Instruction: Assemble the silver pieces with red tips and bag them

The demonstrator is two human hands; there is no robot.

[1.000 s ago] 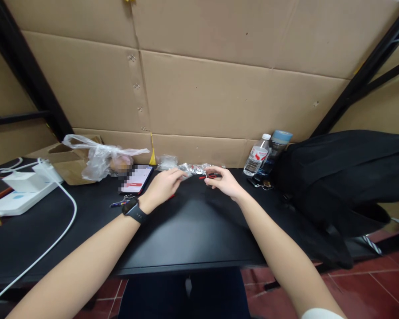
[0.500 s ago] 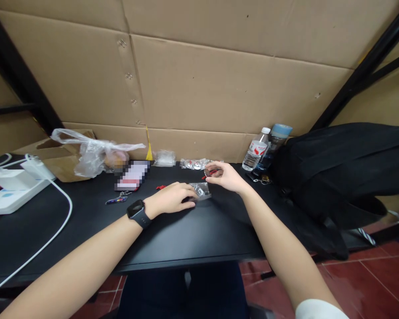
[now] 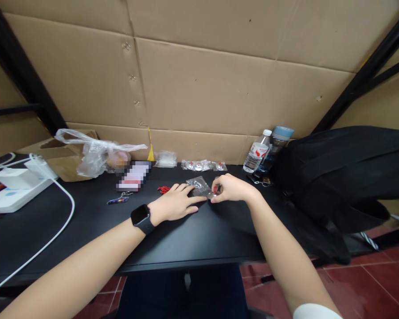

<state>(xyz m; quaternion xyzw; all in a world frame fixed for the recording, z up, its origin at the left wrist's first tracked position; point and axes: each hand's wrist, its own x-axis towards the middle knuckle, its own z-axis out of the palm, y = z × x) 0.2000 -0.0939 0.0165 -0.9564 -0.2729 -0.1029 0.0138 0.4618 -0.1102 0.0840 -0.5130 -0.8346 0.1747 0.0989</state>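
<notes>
My left hand point(image 3: 175, 204) lies flat on the black table point(image 3: 86, 221), fingers stretched out, fingertips resting on the edge of a small clear plastic bag point(image 3: 197, 185). My right hand point(image 3: 231, 188) is closed in a pinch on a small red and silver piece point(image 3: 214, 192) just right of that bag. A little red item point(image 3: 163, 189) lies on the table left of my left hand. More small clear bags with red and silver pieces point(image 3: 199, 165) lie by the cardboard wall.
A phone point(image 3: 133, 176), a keychain point(image 3: 119, 199), a crumpled plastic bag point(image 3: 96, 155) on a paper bag, and a white power strip point(image 3: 13, 188) with cable sit at left. Two bottles point(image 3: 262, 153) and a black bag point(image 3: 342, 177) stand at right.
My left hand pulled a small clear bag from the back of the table toward me and now lies flat. My right hand came down from the back with the small piece, beside the bag.
</notes>
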